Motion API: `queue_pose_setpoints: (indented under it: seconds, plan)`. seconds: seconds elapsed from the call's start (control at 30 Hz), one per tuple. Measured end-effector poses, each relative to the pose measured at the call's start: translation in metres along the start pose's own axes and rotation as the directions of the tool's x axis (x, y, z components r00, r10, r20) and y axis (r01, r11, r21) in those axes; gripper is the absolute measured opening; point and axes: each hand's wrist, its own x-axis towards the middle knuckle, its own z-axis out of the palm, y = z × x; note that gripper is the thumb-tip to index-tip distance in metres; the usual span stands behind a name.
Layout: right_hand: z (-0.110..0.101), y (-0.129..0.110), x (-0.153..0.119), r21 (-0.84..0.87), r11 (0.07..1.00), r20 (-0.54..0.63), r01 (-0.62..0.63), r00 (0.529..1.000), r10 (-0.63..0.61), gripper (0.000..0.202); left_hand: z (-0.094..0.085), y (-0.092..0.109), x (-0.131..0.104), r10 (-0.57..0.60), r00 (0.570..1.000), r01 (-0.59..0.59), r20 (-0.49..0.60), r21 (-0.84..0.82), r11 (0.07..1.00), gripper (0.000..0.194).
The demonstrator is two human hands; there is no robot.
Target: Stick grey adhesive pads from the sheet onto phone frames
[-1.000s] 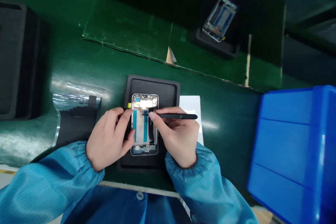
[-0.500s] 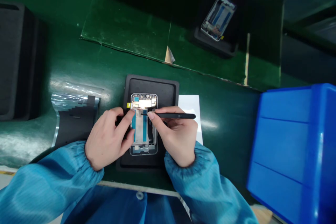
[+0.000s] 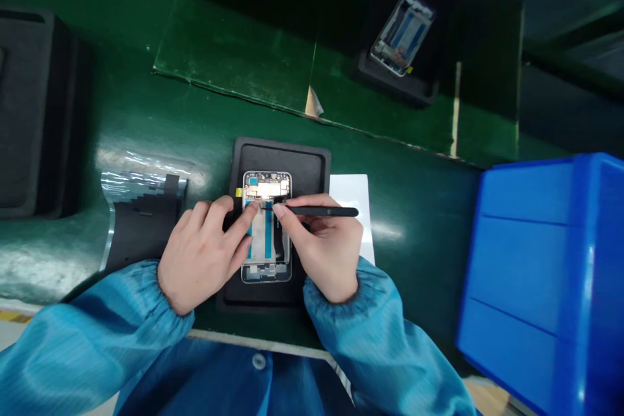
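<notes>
An opened phone (image 3: 260, 234), its circuit board bare at the top and blue strips down the middle, lies in a black tray (image 3: 312, 159). From the left my left hand (image 3: 202, 253) reaches over it, index fingertip pressed near the lower edge of the circuit board, thumb apart at the phone's left side. Black tweezers (image 3: 322, 211) are pinched in my right hand (image 3: 326, 244). Their thin tip points left, close to my left index fingertip, but I cannot tell what it touches. A yellow tab (image 3: 238, 192) sticks out at the phone's upper left.
Left of the tray lies a dark sheet of film (image 3: 141, 227); a white sheet (image 3: 351, 192) sits under the tray's right side. Black trays (image 3: 29, 117) are stacked far left, a blue bin (image 3: 521, 273) stands right. Another opened phone (image 3: 403, 32) rests on the raised green shelf (image 3: 234, 58).
My left index finger has moved slightly right and up, closer to the tweezers' tip. The tweezers remain in my right hand, and the view has shifted a little.
</notes>
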Motion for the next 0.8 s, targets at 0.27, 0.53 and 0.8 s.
queue_pose_setpoints:
  seconds: [0.27, 0.53, 0.8]
  plan:
    - [-0.0013, 0.0004, -0.0014, 0.071, 0.997, 0.033, 0.014, 0.999, -0.016, 0.015, -0.0048, 0.0016, 0.0034, 0.056, 0.998, -0.055, -0.008, 0.053, 0.997, 0.041]
    - [-0.0054, 0.0042, -0.0002, 0.139, 0.99, -0.01, 0.031, 0.999, -0.03, 0.014, -0.0035, 0.0017, 0.0041, 0.062, 0.997, -0.063, 0.035, 0.03, 0.998, 0.044]
    - [-0.0039, 0.007, 0.0003, 0.21, 0.975, -0.064, 0.072, 0.996, -0.059, 0.014, -0.0078, -0.002, 0.0089, 0.099, 0.993, -0.102, 0.06, 0.061, 0.993, 0.045]
